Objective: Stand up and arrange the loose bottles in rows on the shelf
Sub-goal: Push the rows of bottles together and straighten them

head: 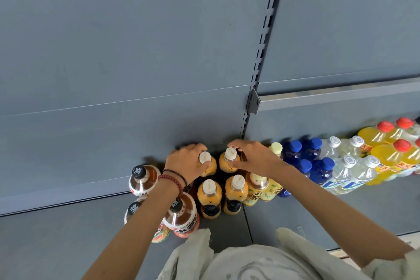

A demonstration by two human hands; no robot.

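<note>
A: Nearest us is the person's pale grey shirt [261,263], soft and creased, with both bare forearms reaching out over it.

B: And the biggest thing beyond that?

A: The shelf [68,241], flat grey painted metal, with a smooth back panel [113,41] and a slotted upright [261,52] running down it. Hard and slick, so I'd judge that bottles slide on it easily.

B: Where are the bottles?

A: Standing upright at the back of the shelf. Brown tea bottles [143,179] with black caps on the left, orange juice bottles [210,198] with cream caps in the middle, then yellow-labelled, blue, clear and yellow ones with red caps [386,126] in rows off to the right.

B: The hands?

A: The left hand [186,161] is wrapped around the shoulder of a back-row juice bottle [205,163]. The right hand [252,157] is pinching the neck of its neighbour [229,161], fingertips at the ribbed cap [230,153]. A beaded bracelet [170,180] circles the left wrist.

B: How will they handle?

A: They look full, so fairly heavy, with thin, slightly yielding plastic and glossy labels. The narrow shoulder below the cap seems the surest hold. Packed this tightly, a nudged bottle could knock over those beside it.
</note>
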